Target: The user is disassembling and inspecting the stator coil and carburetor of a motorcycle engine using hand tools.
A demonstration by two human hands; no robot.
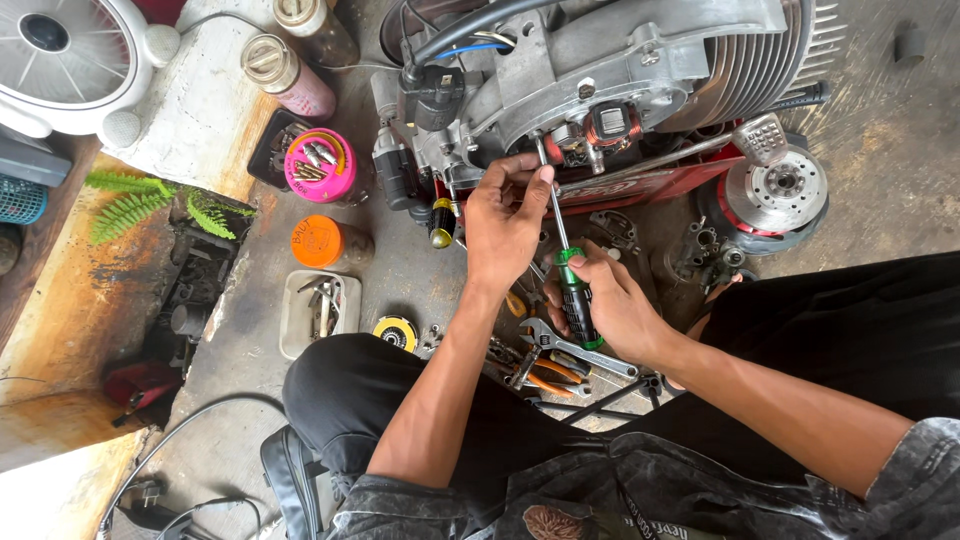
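A grey metal engine [600, 70] with cooling fins stands on a red stand on the concrete floor. My right hand [615, 305] grips the green and black handle of a long screwdriver [573, 295]. Its shaft runs up to the engine's lower edge beside a copper coil [612, 125]. My left hand [505, 220] pinches the shaft near its tip, fingers touching the engine casing.
Pliers and wrenches [555, 365] lie on the floor below my hands. To the left are a pink tub of bits [320, 165], an orange can [322, 243], a white tray [296, 325], spray cans [290, 75] and a white fan [65, 55]. A brake disc [780, 185] sits at right.
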